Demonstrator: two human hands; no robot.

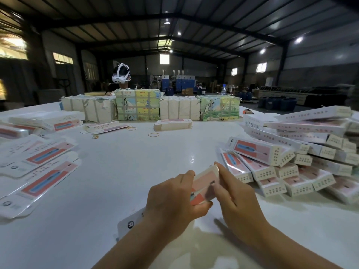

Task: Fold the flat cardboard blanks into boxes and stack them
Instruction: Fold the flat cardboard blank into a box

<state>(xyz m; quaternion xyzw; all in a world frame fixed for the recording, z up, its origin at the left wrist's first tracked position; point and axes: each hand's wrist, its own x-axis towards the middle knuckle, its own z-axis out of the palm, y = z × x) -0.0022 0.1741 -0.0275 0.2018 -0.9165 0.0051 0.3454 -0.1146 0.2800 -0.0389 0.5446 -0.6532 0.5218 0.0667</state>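
1. Left hand (172,199): grip curled round the near end of a box (205,184), thumb under its lower edge, fingers over the top.
2. Right hand (236,195): fingers bent against the right side of the same box, fingertips (218,166) at its far top corner, pinching it there.
3. Box: held tilted just above the bench (136,171), front centre, pink and red face up, white tail end poking out below the left wrist.
4. Folded boxes (287,162): loose heap at right on the bench, several layers, lying at mixed angles, dotted end flaps facing the viewer.
5. Flat blanks (38,171): spread and overlapping at left, printed side up; more boxes piled behind them at far left.
6. Small stack (172,124) of blanks: centre back, alone on the bench.
7. Rubber bands (153,135): a few loose ones between that stack and the left pile.
8. Wrapped bundles (137,104): row of four along the far edge, two plain, two with coloured pictures, strapped with tape.
9. Person (121,76) with white headset: seated behind the bundles, mostly hidden.
10. Beyond: dim hall, steel roof, blue machines (178,81) at the back wall.
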